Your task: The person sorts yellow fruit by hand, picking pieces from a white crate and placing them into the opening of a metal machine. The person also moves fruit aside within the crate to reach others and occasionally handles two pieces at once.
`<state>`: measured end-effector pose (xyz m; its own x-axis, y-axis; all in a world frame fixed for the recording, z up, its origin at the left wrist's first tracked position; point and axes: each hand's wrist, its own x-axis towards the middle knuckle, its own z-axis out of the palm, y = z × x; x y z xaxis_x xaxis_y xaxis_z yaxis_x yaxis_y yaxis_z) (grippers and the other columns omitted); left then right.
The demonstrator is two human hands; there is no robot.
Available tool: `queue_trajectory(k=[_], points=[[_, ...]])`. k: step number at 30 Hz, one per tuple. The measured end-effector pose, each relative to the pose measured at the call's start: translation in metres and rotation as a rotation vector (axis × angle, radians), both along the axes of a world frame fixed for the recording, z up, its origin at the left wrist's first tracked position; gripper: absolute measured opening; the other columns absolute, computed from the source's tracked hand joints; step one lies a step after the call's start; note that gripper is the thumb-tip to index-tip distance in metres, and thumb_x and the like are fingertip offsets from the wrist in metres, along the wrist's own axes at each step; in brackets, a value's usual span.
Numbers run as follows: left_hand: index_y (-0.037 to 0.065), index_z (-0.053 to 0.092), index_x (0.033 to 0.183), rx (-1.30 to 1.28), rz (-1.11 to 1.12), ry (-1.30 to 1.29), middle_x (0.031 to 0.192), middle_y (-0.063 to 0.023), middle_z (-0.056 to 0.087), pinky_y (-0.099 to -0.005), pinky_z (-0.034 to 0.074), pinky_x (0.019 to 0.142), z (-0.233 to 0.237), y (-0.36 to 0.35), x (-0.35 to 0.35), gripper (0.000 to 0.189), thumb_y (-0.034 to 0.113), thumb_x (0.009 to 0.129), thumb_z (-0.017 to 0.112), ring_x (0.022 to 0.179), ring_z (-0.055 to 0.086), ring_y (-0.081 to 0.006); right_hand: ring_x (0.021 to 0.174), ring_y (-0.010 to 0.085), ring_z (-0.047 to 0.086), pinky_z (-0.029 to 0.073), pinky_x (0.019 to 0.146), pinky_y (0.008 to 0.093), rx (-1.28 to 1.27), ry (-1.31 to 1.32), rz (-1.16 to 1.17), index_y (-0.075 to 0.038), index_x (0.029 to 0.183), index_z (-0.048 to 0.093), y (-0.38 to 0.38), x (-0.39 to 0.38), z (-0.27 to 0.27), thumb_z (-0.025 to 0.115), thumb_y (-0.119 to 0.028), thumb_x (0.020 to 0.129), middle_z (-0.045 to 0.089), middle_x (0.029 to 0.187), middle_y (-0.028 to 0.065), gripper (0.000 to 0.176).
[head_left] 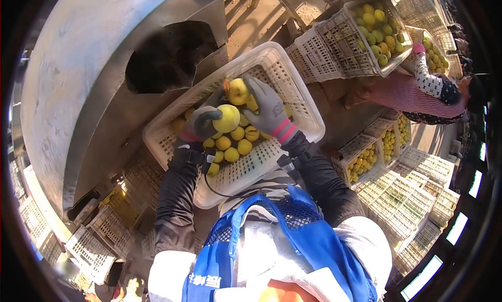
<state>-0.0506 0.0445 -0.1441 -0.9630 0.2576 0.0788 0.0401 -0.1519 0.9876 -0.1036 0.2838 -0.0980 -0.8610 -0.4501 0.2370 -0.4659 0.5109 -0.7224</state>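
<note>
Both hands wear grey gloves with pink-striped cuffs and work above a white slatted plastic crate (308, 111). My left hand (200, 123) is closed around a smooth, round yellow-green fruit (226, 118), its thumb across the top. My right hand (267, 107) grips another yellow fruit (239, 92), which has a brownish-orange patch on its far left side. Close by the right fingers, a further yellow fruit shows in part. Below the hands, several smaller-looking yellow fruits (231, 154) lie loose on the crate floor. The gloves hide part of the crate's contents.
A large curved metal housing (78, 66) with a dark opening (170, 56) stands at the left. Filled fruit crates (379, 32) are stacked at the upper right, near a person in a checked garment (400, 95). More crates (397, 197) stand at the right and lower left (91, 252).
</note>
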Motion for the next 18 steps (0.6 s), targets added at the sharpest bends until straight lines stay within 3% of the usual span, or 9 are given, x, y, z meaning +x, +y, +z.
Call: queue_trajectory(k=[1, 2, 6, 8, 9, 11, 13, 15, 18], points=[[0.008, 0.067, 0.105, 0.074, -0.024, -0.369, 0.096, -0.0085, 0.071, -0.0308, 0.054, 0.081, 0.01, -0.013, 0.006, 0.017, 0.004, 0.088, 0.07, 0.088, 0.068, -0.0182, 0.119, 0.038, 0.055, 0.046, 0.102, 0.0433, -0.008, 0.012, 0.012, -0.006, 0.144, 0.045, -0.008, -0.001, 0.01, 0.077, -0.014, 0.07, 0.056, 0.133, 0.0195, 0.082], [0.009, 0.071, 0.096, -0.151, -0.028, -0.043, 0.093, -0.0081, 0.072, -0.0331, 0.054, 0.076, 0.022, -0.023, 0.012, 0.007, 0.006, 0.09, 0.069, 0.087, 0.068, -0.0183, 0.118, 0.0379, 0.056, 0.045, 0.102, 0.0432, -0.061, 0.022, 0.019, -0.005, 0.142, 0.047, -0.015, -0.003, 0.019, 0.078, -0.016, 0.069, 0.058, 0.13, 0.0185, 0.081], [0.002, 0.069, 0.102, -0.3, 0.075, 0.376, 0.093, -0.008, 0.072, -0.0339, 0.054, 0.077, 0.031, -0.054, 0.023, 0.019, 0.019, 0.095, 0.063, 0.087, 0.068, -0.0198, 0.107, 0.0361, 0.06, 0.045, 0.096, 0.0455, -0.048, 0.054, 0.036, -0.003, 0.131, 0.056, -0.04, -0.005, 0.05, 0.083, -0.025, 0.064, 0.064, 0.114, 0.0138, 0.076], [0.002, 0.062, 0.12, -0.319, 0.002, -0.079, 0.101, -0.0088, 0.071, -0.0355, 0.056, 0.079, 0.044, -0.064, 0.029, 0.03, 0.02, 0.096, 0.064, 0.09, 0.069, -0.0232, 0.102, 0.0351, 0.061, 0.045, 0.092, 0.046, -0.049, 0.139, -0.033, -0.003, 0.126, 0.058, -0.055, -0.004, 0.054, 0.085, -0.029, 0.062, 0.064, 0.108, 0.0124, 0.074], [0.002, 0.062, 0.12, -0.322, 0.005, -0.066, 0.101, -0.0088, 0.071, -0.0355, 0.056, 0.079, 0.067, -0.057, 0.031, 0.03, 0.02, 0.096, 0.064, 0.09, 0.069, -0.0232, 0.097, 0.0341, 0.062, 0.045, 0.088, 0.0464, -0.047, 0.211, -0.11, -0.004, 0.121, 0.06, -0.064, -0.004, 0.056, 0.086, -0.032, 0.061, 0.064, 0.102, 0.011, 0.072], [0.001, 0.059, 0.123, 0.635, 0.35, -0.571, 0.106, -0.0134, 0.07, -0.0444, 0.059, 0.085, 0.12, -0.031, 0.032, 0.042, 0.034, 0.098, 0.057, 0.091, 0.071, -0.0307, 0.092, 0.032, 0.061, 0.044, 0.083, 0.0462, -0.036, 0.282, -0.182, -0.006, 0.114, 0.061, -0.087, -0.006, 0.061, 0.087, -0.038, 0.059, 0.063, 0.098, 0.011, 0.069], [0.0, 0.057, 0.126, 0.734, 0.409, -0.588, 0.107, -0.0143, 0.071, -0.0422, 0.059, 0.083, 0.117, -0.031, 0.036, 0.049, 0.034, 0.093, 0.068, 0.092, 0.072, -0.0297, 0.094, 0.031, 0.061, 0.043, 0.084, 0.0465, -0.019, 0.261, -0.295, -0.008, 0.112, 0.061, -0.109, -0.008, 0.058, 0.086, -0.041, 0.059, 0.063, 0.098, 0.0112, 0.067], [-0.002, 0.054, 0.129, -0.707, 0.708, 0.361, 0.104, -0.0149, 0.071, -0.0405, 0.059, 0.081, 0.108, -0.034, 0.046, 0.065, 0.031, 0.081, 0.082, 0.091, 0.072, -0.0288, 0.095, 0.0311, 0.061, 0.044, 0.083, 0.0474, -0.01, 0.238, -0.302, -0.01, 0.111, 0.061, -0.135, -0.02, 0.057, 0.086, -0.044, 0.06, 0.063, 0.1, 0.0125, 0.067], [-0.006, 0.051, 0.129, -0.733, 0.809, 0.305, 0.101, -0.017, 0.071, -0.0393, 0.06, 0.078, 0.091, -0.037, 0.052, 0.077, 0.024, 0.07, 0.091, 0.088, 0.073, -0.0299, 0.097, 0.0341, 0.061, 0.045, 0.083, 0.0489, 0.157, 0.275, -0.311, -0.01, 0.118, 0.06, -0.173, -0.051, 0.05, 0.086, -0.044, 0.061, 0.062, 0.104, 0.0153, 0.071]])
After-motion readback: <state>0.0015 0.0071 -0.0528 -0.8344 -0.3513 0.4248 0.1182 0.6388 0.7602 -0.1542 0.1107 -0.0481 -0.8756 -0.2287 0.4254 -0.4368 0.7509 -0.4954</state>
